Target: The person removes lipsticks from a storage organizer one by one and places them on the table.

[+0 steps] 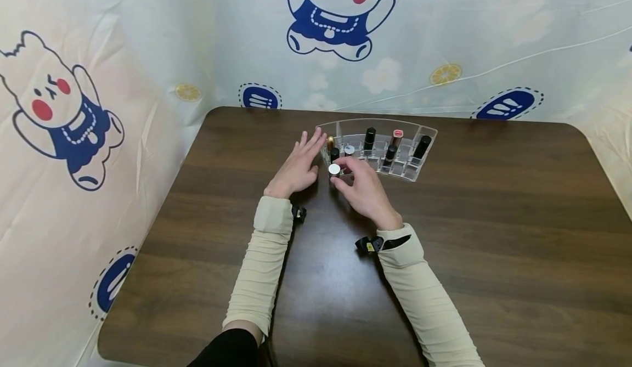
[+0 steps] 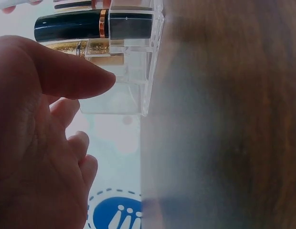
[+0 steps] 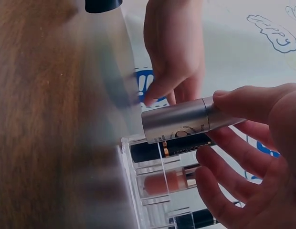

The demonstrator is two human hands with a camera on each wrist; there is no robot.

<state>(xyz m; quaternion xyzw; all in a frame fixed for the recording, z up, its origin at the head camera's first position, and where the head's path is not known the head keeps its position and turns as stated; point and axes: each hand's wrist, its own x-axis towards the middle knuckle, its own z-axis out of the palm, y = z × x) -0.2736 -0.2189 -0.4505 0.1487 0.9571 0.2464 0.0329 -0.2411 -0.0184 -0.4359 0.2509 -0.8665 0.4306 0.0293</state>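
My right hand [image 1: 365,188] pinches a silver lipstick tube [image 3: 174,121] between thumb and fingers, at the front left corner of a clear acrylic organizer [image 1: 411,175]. In the right wrist view the tube overlaps a black tube standing in a front compartment. My left hand [image 1: 295,170] lies along the organizer's left end with its fingers extended, and the thumb is right at the clear wall in the left wrist view. Close to that thumb are a black tube with a gold band [image 2: 71,25] and a glittery gold tube [image 2: 67,47].
More lipsticks stand in the organizer, among them a black one [image 1: 370,138], a red-topped one [image 1: 397,137] and another black one [image 1: 422,147] at the right end. The brown wooden table [image 1: 518,235] backs onto a printed cloth [image 1: 415,21].
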